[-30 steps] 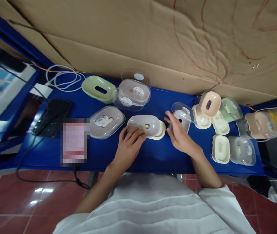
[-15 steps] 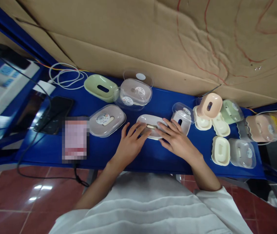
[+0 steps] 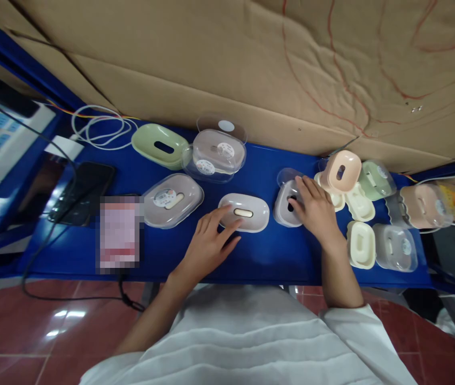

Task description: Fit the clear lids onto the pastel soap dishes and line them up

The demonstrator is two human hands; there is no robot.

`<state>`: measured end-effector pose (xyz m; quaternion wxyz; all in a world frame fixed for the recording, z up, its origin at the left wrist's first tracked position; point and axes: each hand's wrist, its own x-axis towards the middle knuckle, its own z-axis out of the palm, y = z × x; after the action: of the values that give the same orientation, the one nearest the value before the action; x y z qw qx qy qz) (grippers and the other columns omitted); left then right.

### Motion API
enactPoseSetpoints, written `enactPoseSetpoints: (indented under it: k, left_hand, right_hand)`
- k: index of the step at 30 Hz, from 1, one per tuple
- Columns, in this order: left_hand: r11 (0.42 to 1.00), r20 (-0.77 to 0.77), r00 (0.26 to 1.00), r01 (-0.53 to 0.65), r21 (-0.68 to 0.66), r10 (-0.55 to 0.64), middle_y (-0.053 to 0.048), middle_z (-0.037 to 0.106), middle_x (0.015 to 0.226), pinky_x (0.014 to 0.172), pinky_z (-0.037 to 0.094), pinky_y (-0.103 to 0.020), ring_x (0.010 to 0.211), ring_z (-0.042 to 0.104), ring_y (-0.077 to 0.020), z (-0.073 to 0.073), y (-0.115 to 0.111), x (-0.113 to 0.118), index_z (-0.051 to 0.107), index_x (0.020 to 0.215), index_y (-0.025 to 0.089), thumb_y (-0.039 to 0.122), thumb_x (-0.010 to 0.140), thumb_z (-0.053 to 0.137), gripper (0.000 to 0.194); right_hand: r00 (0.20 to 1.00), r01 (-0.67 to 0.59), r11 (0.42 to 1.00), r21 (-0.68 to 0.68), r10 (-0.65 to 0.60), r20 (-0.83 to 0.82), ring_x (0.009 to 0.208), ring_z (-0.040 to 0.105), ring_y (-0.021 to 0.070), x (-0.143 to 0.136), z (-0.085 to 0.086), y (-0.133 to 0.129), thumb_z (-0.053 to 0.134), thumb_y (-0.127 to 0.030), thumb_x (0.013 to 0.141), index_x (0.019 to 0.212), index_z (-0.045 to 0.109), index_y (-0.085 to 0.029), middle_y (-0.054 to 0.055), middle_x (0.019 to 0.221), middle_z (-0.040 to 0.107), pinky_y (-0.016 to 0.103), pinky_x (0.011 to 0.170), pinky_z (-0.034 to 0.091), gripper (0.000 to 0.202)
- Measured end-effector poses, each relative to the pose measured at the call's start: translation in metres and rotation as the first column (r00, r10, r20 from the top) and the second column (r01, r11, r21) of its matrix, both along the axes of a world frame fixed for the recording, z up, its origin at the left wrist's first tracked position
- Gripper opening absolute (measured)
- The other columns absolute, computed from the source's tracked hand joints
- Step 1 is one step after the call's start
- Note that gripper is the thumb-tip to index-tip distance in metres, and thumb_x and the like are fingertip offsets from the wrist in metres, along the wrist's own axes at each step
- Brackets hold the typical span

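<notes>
A pale pink-grey oval tray (image 3: 257, 214) with a cream piece in its middle slot lies on the blue table in front of me. My left hand (image 3: 211, 238) rests at its left end, fingers spread, fingertips touching it. To the right, a similar pale box (image 3: 281, 209) with a dark slot has a clear plastic lid (image 3: 285, 175) at its far side. My right hand (image 3: 316, 211) reaches over that box from the right. Its fingers curl over the lid's edge, with the thumb near the slot; the lid's sticker is hidden under them.
A lidded pale box (image 3: 173, 200), a green tray (image 3: 159, 144) and a stacked clear-lidded box (image 3: 219, 152) stand left and behind. Peach box (image 3: 345, 171), cream trays (image 3: 361, 245) and more lidded boxes stand right. A phone (image 3: 83, 192) and cables lie left; cardboard (image 3: 211, 64) walls the back.
My right hand has left the tray in front and moved right onto the lidded box. My left hand stays at the tray's left end. The view has shifted slightly.
</notes>
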<state>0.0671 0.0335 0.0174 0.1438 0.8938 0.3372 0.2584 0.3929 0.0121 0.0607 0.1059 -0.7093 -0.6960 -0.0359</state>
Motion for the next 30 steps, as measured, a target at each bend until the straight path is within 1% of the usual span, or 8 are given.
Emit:
enactPoseSetpoints:
  k: [2, 4, 8, 13, 17, 21, 26, 30]
  left_hand:
    - [0.999, 0.034, 0.999, -0.026, -0.03, 0.027, -0.024, 0.042, 0.164, 0.117, 0.049, -0.058, 0.152, 0.046, -0.04, -0.001, 0.0, -0.001, 0.058, 0.147, 0.022, 0.025, 0.097, 0.072, 0.051]
    - [0.997, 0.072, 0.996, -0.045, -0.062, 0.05, -0.023, 0.038, 0.166, 0.12, 0.046, -0.059, 0.156, 0.042, -0.0398, -0.003, 0.0, -0.001, 0.052, 0.152, 0.023, 0.026, 0.097, 0.073, 0.059]
    - [0.984, 0.134, 0.98, -0.129, -0.122, 0.145, -0.022, 0.038, 0.167, 0.116, 0.053, -0.052, 0.147, 0.052, -0.0369, -0.006, 0.001, -0.001, 0.043, 0.16, 0.026, 0.031, 0.095, 0.077, 0.073]
    - [0.982, 0.14, 0.975, -0.155, -0.108, 0.169, -0.024, 0.039, 0.167, 0.112, 0.054, -0.053, 0.142, 0.056, -0.0371, -0.011, 0.002, -0.003, 0.037, 0.164, 0.025, 0.04, 0.094, 0.078, 0.082]
    - [0.987, 0.105, 0.983, -0.141, -0.081, 0.15, -0.022, 0.041, 0.167, 0.119, 0.048, -0.056, 0.15, 0.049, -0.038, -0.012, 0.003, -0.005, 0.043, 0.161, 0.027, 0.037, 0.097, 0.075, 0.072]
    - [0.988, 0.114, 0.984, -0.13, -0.08, 0.138, -0.023, 0.043, 0.166, 0.118, 0.049, -0.055, 0.15, 0.05, -0.0376, -0.011, 0.004, -0.005, 0.045, 0.16, 0.025, 0.035, 0.097, 0.075, 0.07]
    - [0.993, 0.104, 0.988, -0.106, -0.056, 0.112, -0.023, 0.043, 0.165, 0.116, 0.052, -0.053, 0.149, 0.051, -0.0367, -0.007, 0.0, -0.009, 0.045, 0.16, 0.025, 0.029, 0.1, 0.071, 0.066]
    - [0.991, 0.086, 0.988, -0.129, -0.032, 0.132, -0.023, 0.048, 0.16, 0.11, 0.055, -0.048, 0.143, 0.056, -0.0346, 0.002, -0.009, -0.017, 0.05, 0.154, 0.023, 0.026, 0.099, 0.072, 0.059]
  right_hand:
    - [0.995, -0.086, 0.996, -0.017, 0.085, -0.045, 0.143, 0.056, 0.0346, -0.009, 0.001, -0.001, 0.053, -0.043, 0.109, 0.157, 0.055, -0.02, 0.016, 0.154, 0.061, 0.054, 0.115, 0.046, 0.053]
    - [0.982, -0.164, 0.986, 0.009, 0.164, -0.094, 0.139, 0.06, 0.0297, -0.024, 0.004, -0.002, 0.053, -0.043, 0.109, 0.153, 0.059, -0.024, 0.011, 0.15, 0.066, 0.048, 0.115, 0.046, 0.049]
    - [0.943, -0.32, 0.947, 0.032, 0.321, -0.087, 0.139, 0.06, 0.0267, -0.06, 0.009, -0.009, 0.056, -0.037, 0.109, 0.146, 0.065, -0.03, 0.006, 0.151, 0.066, 0.048, 0.119, 0.041, 0.039]
    - [0.832, -0.554, 0.832, -0.035, 0.552, -0.056, 0.149, 0.051, 0.0241, -0.089, 0.001, -0.017, 0.052, -0.026, 0.11, 0.152, 0.059, -0.032, 0.002, 0.16, 0.058, 0.052, 0.129, 0.029, 0.043]
    - [0.812, -0.584, 0.809, -0.073, 0.584, -0.022, 0.152, 0.049, 0.0244, -0.091, -0.001, -0.02, 0.053, -0.021, 0.109, 0.16, 0.05, -0.033, 0.001, 0.165, 0.051, 0.051, 0.129, 0.031, 0.053]
    - [0.805, -0.589, 0.801, -0.111, 0.593, 0.011, 0.155, 0.045, 0.0247, -0.09, -0.001, -0.025, 0.052, -0.016, 0.107, 0.166, 0.04, -0.035, 0.002, 0.17, 0.043, 0.052, 0.127, 0.035, 0.063]
    - [0.815, -0.573, 0.819, -0.006, 0.571, 0.096, 0.152, 0.049, 0.0254, -0.096, -0.005, -0.037, 0.047, -0.01, 0.106, 0.161, 0.049, -0.027, 0.006, 0.165, 0.05, 0.044, 0.112, 0.046, 0.058]
    - [0.778, -0.626, 0.779, -0.015, 0.626, 0.04, 0.152, 0.05, 0.0243, -0.096, -0.006, -0.035, 0.048, -0.012, 0.108, 0.159, 0.051, -0.026, 0.006, 0.164, 0.051, 0.042, 0.109, 0.048, 0.053]
